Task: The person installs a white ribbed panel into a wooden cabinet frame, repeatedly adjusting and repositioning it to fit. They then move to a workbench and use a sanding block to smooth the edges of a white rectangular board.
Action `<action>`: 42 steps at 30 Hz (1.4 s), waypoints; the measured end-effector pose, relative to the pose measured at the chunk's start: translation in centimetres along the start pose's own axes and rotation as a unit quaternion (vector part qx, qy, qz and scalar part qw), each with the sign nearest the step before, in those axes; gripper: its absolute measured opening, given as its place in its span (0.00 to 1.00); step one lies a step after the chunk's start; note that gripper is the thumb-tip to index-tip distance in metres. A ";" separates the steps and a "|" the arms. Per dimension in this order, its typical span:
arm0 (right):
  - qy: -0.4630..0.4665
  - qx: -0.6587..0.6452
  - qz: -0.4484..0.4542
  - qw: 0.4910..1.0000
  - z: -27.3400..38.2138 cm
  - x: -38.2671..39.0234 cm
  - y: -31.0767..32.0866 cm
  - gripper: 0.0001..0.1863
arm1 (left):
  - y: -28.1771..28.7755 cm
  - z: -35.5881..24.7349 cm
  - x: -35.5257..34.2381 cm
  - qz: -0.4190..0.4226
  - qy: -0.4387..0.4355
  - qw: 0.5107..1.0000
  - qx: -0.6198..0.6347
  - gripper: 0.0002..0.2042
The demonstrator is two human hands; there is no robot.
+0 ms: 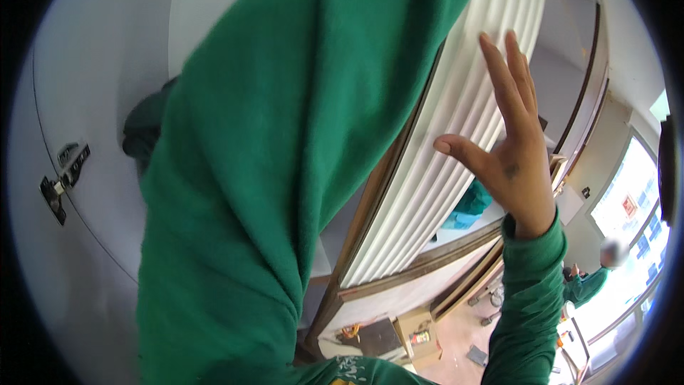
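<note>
My right hand (509,135) is raised with its fingers spread beside a tall white fluted panel (392,235); its fingertips lie on or very near the panel, and I cannot tell whether they touch. My left arm in a green sleeve (271,135) reaches up past the top edge, so that hand is out of sight. It passes in front of the panel's wooden edge (356,221). A pale cabinet door with a metal hinge (64,182) stands on the left. A dark, unclear shape (139,125) shows behind the sleeve.
Teal items (467,210) sit on a shelf behind the panel. Below are a cardboard box (417,335), a dark board (381,335) and wooden boards (459,281). At the right, a person in green (588,285) is near a bright window (627,178) and a white table (570,356).
</note>
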State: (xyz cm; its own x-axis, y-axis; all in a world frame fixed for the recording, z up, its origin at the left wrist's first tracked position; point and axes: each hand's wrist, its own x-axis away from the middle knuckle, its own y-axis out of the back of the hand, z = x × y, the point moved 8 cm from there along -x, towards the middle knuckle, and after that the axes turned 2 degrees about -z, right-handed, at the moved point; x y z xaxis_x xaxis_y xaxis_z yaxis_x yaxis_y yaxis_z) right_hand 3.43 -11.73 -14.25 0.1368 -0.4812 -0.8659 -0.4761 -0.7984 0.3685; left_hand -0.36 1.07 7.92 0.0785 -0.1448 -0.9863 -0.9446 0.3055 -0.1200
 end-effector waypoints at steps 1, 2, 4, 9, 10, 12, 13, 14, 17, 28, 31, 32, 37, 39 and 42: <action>0.034 0.033 0.009 0.999 0.0 -1.5 0.6 0.62 | 0.4 -0.5 0.1 0.008 -0.016 1.000 0.002 0.35; 0.037 0.054 0.010 0.998 -0.9 -2.3 1.0 0.65 | 0.7 -1.1 0.4 -0.018 -0.035 0.999 0.015 0.34; -0.002 0.032 0.000 0.999 -2.6 -3.1 1.6 0.63 | 0.7 -1.6 1.3 -0.062 -0.072 0.995 0.029 0.33; -0.148 -0.016 -0.011 0.989 -7.1 -3.8 1.1 0.69 | -0.2 -1.4 0.3 -0.095 -0.092 0.991 0.024 0.30; -0.149 0.026 -0.002 0.988 -8.5 -3.0 1.2 0.72 | -1.3 -1.7 1.5 -0.101 -0.092 0.989 0.049 0.29; -0.153 0.026 -0.002 0.988 -7.9 -3.6 1.0 0.73 | 0.1 -1.9 1.2 -0.102 -0.103 0.989 0.030 0.29; -0.157 0.027 -0.001 0.987 -7.7 -3.8 0.9 0.73 | 0.1 -1.8 0.5 -0.094 -0.105 0.990 0.021 0.29; -0.158 0.031 -0.001 0.987 -7.6 -3.9 0.8 0.74 | 0.3 -1.7 0.2 -0.085 -0.104 0.991 0.014 0.29; -0.162 0.027 -0.001 0.986 -7.6 -4.1 0.4 0.75 | 0.7 -1.5 0.6 -0.106 -0.125 0.986 0.016 0.27; -0.178 -0.004 -0.009 0.984 -8.0 -3.7 0.6 0.71 | 1.9 -0.3 4.4 -0.079 -0.213 0.974 -0.004 0.25; -0.169 -0.006 -0.012 0.986 -7.8 -3.8 0.3 0.71 | 2.1 0.4 4.9 -0.095 -0.228 0.969 -0.013 0.25; -0.165 -0.006 -0.013 0.986 -7.8 -3.8 0.3 0.72 | 1.9 0.5 5.1 -0.106 -0.233 0.967 -0.016 0.25; -0.151 0.000 -0.014 0.988 -7.9 -3.9 0.1 0.73 | 1.2 1.0 5.4 -0.131 -0.240 0.962 0.017 0.26; -0.148 0.000 -0.014 0.989 -8.0 -3.8 -0.2 0.73 | 1.0 1.2 5.5 -0.147 -0.239 0.960 0.008 0.26; -0.140 0.002 -0.015 0.990 -7.8 -3.8 -0.2 0.73 | 0.9 1.4 5.6 -0.165 -0.232 0.959 -0.008 0.24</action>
State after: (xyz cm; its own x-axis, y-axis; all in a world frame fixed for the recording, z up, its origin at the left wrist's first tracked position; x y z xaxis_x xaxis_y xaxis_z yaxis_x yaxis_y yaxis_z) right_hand 9.75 -12.59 -8.37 -0.0957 -0.3380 -0.9363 -0.4793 -0.8087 0.3409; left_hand -0.31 1.89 2.13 0.5034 0.2046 -0.8395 -0.8486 0.2998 -0.4358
